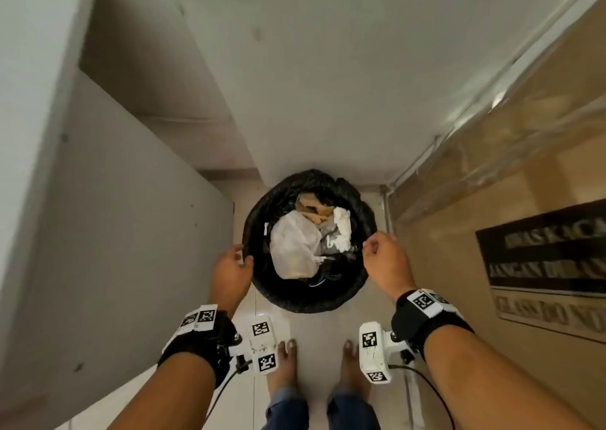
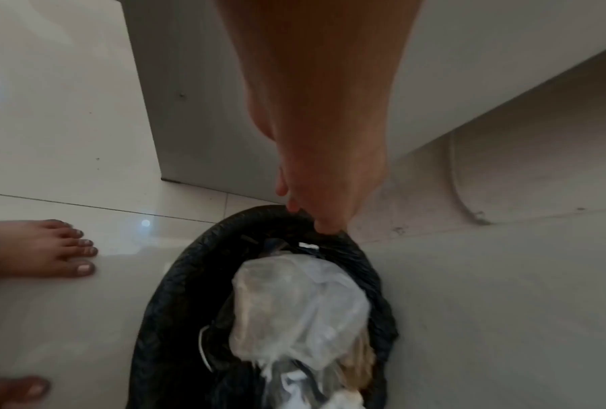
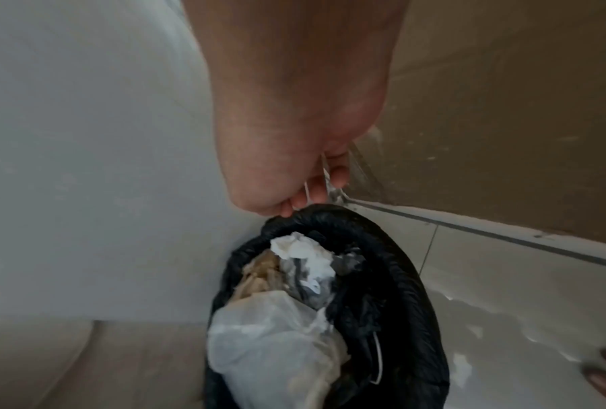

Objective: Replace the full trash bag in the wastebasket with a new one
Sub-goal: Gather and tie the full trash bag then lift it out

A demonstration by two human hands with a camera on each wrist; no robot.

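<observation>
A black trash bag [image 1: 308, 300] lines the round wastebasket on the floor, and its rolled edge covers the whole rim, so the basket itself is hidden. Inside are a crumpled white plastic bag [image 1: 292, 249], brown paper [image 1: 311, 206] and white tissue [image 1: 342, 229], heaped near the top. My left hand [image 1: 246, 259] grips the bag's edge on the left side, fingertips [image 2: 321, 225] down on the black plastic. My right hand [image 1: 369, 244] has its fingers [image 3: 289, 210] curled and pinches the edge on the right side.
The basket stands in a narrow corner. A white cabinet panel [image 1: 114, 233] is on the left, a white wall [image 1: 328, 101] behind, and a glass door with a dark sign [image 1: 541, 249] on the right. My bare feet [image 1: 285, 364] stand on glossy floor tile [image 1: 314, 331] just before it.
</observation>
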